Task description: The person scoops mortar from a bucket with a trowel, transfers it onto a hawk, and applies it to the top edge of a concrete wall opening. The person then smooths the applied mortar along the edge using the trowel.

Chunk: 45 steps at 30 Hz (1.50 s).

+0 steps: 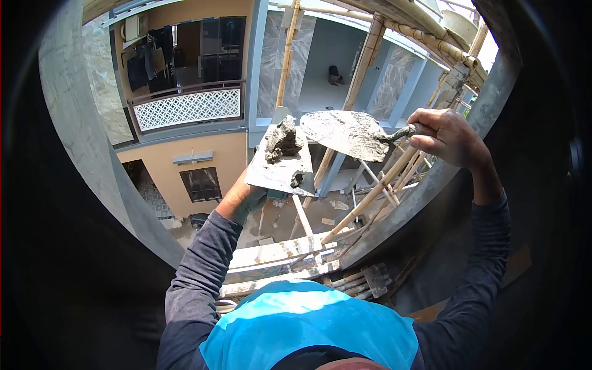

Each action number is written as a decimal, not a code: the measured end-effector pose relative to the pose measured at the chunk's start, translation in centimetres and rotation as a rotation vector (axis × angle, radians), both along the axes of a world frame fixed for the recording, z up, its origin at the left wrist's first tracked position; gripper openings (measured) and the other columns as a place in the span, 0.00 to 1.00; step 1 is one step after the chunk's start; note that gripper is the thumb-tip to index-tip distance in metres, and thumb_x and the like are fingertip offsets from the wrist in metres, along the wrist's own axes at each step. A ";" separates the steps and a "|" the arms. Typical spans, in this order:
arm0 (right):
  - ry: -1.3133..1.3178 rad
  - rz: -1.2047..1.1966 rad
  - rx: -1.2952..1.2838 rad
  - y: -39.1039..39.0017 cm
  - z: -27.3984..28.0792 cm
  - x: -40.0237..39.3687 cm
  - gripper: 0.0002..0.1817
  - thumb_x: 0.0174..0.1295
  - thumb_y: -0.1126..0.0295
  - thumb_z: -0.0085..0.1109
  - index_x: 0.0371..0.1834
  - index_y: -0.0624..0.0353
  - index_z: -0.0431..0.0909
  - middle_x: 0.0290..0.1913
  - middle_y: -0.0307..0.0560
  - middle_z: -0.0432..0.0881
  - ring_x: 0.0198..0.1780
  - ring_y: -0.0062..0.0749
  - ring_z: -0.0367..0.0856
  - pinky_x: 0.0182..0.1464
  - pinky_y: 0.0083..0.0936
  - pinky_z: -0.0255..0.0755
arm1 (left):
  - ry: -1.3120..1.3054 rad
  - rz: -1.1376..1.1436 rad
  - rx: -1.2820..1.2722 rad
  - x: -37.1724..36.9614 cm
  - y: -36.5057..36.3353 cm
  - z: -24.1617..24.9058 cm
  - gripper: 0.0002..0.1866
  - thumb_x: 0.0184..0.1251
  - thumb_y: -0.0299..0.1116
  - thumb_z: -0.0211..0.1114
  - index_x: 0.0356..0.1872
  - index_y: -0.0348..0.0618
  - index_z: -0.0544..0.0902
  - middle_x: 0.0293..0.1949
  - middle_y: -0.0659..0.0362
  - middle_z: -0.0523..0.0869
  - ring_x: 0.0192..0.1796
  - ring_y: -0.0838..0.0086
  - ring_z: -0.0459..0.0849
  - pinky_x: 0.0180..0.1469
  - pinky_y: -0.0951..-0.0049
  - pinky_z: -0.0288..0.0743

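My right hand (445,137) is closed round the handle of a pointed trowel (345,132), held out level at the right with wet grey mortar smeared over its blade. Under the left edge of the trowel is a flat hawk board (262,169), held up by my left hand (250,196) from below. The board mostly hides the fingers of that hand. A lump of mortar (285,140) sits on the upper part of the hawk, and a smaller dab (298,180) lies near its lower right corner. Blade and board overlap slightly in this view.
A rounded grey opening edge (413,213) surrounds the view. Beyond it stand bamboo scaffold poles (364,65) and a drop to the ground. Across is a house with a white balcony railing (188,111). Stained planks (277,253) lie close below me. A person (335,76) is far off.
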State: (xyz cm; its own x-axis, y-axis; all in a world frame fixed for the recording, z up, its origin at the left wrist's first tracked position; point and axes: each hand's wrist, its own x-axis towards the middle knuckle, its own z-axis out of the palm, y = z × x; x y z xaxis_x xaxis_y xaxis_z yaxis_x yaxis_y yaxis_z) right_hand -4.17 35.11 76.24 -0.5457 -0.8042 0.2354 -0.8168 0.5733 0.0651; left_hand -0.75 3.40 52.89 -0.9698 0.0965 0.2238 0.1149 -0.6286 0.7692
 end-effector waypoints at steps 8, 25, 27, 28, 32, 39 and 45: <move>-0.373 -0.047 -0.054 -1.3 -1.9 -1.3 0.26 0.63 0.49 0.59 0.42 0.68 0.78 0.26 0.50 0.82 0.28 0.32 0.82 0.35 0.29 0.75 | 0.481 0.368 -0.778 -2.8 -2.0 -3.4 0.23 0.61 0.22 0.64 0.59 0.33 0.72 0.52 0.55 0.82 0.48 0.76 0.82 0.53 0.72 0.80; -0.461 0.131 0.113 -0.8 -4.7 -2.6 0.22 0.59 0.54 0.64 0.42 0.65 0.81 0.25 0.49 0.83 0.28 0.34 0.83 0.33 0.27 0.75 | 0.119 0.193 -0.051 -2.4 -0.9 -4.6 0.15 0.64 0.28 0.62 0.49 0.32 0.79 0.41 0.56 0.86 0.40 0.77 0.85 0.43 0.75 0.81; -0.440 0.147 0.130 -1.7 -5.1 -2.3 0.21 0.58 0.54 0.64 0.43 0.63 0.82 0.27 0.53 0.83 0.31 0.43 0.85 0.36 0.32 0.76 | 0.183 0.249 -0.348 -2.8 -1.7 -4.5 0.17 0.62 0.29 0.64 0.50 0.31 0.77 0.41 0.56 0.86 0.40 0.76 0.85 0.45 0.74 0.81; -0.433 0.123 0.149 -2.2 -4.9 -2.4 0.22 0.58 0.53 0.64 0.43 0.63 0.82 0.28 0.54 0.84 0.32 0.44 0.85 0.37 0.33 0.77 | 0.198 0.267 -0.350 -2.7 -1.7 -4.4 0.19 0.62 0.30 0.65 0.51 0.30 0.76 0.42 0.55 0.86 0.41 0.76 0.85 0.46 0.73 0.80; -0.304 0.070 0.175 -2.7 -4.6 -3.5 0.22 0.57 0.50 0.62 0.41 0.60 0.82 0.29 0.51 0.84 0.33 0.44 0.85 0.38 0.33 0.77 | 0.127 0.120 -0.237 -2.0 -1.1 -3.6 0.22 0.64 0.32 0.63 0.56 0.30 0.74 0.49 0.54 0.83 0.48 0.76 0.81 0.53 0.72 0.76; 0.087 0.168 0.037 -1.7 -6.6 -4.9 0.18 0.52 0.55 0.67 0.41 0.54 0.81 0.32 0.43 0.81 0.35 0.41 0.82 0.36 0.32 0.76 | 0.042 -0.068 -0.004 -2.3 -0.8 -4.8 0.23 0.75 0.34 0.49 0.67 0.37 0.64 0.60 0.49 0.77 0.58 0.64 0.80 0.60 0.63 0.78; -0.049 0.146 -0.093 0.2 -6.4 -5.6 0.18 0.53 0.56 0.67 0.42 0.55 0.78 0.33 0.47 0.81 0.36 0.45 0.81 0.37 0.35 0.75 | 0.171 0.079 -0.221 -2.9 -0.8 -4.9 0.24 0.68 0.29 0.57 0.64 0.36 0.67 0.56 0.53 0.79 0.56 0.72 0.81 0.56 0.69 0.80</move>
